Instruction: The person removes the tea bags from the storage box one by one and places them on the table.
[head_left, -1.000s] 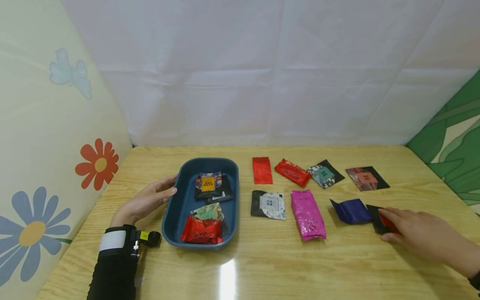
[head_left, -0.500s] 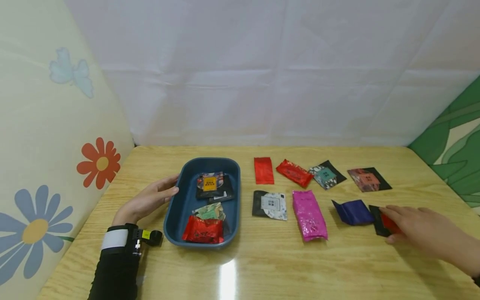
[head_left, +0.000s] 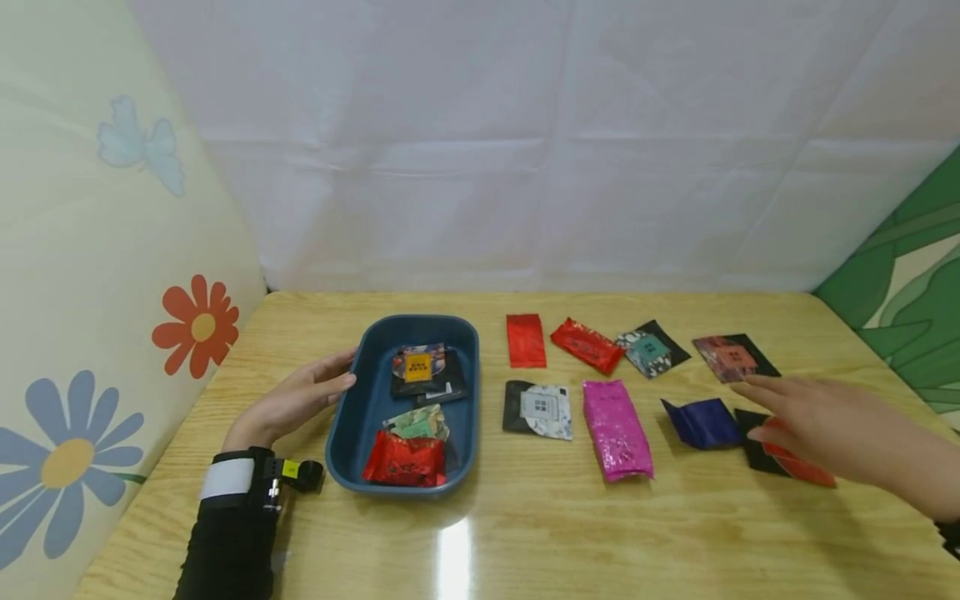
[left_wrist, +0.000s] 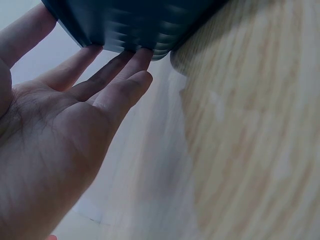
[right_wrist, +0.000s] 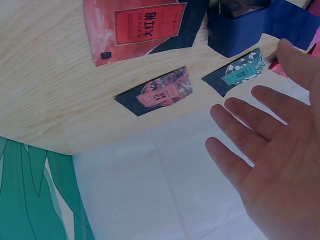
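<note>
My left hand (head_left: 300, 404) touches the left side of a dark blue plastic box (head_left: 337, 446) with its fingertips. In the left wrist view, the fingers of that hand are extended against the box's ribbed wall. My right hand (head_left: 840, 425) is above the right side of the table, its fingers spread and holding nothing. Partly hidden below it lies a red and black tea sachet (head_left: 813, 473), whose red label (right_wrist: 150, 24) shows in the right wrist view. Close by are a folded dark purple packet (head_left: 708, 425) and a black sachet with a coral label (head_left: 733, 358).
Inside the box are a shiny red packet (head_left: 405, 461) and several flat sachets. On the table lie a pink foil packet (head_left: 617, 429), a white and black sachet (head_left: 543, 410), two red packets, one flat (head_left: 525, 340), and a green-labelled sachet (head_left: 648, 350).
My right hand has let go of the red and black sachet and lifted from it, its fingers spreading. More of the sachet shows on the table. The left hand stays at the box.
</note>
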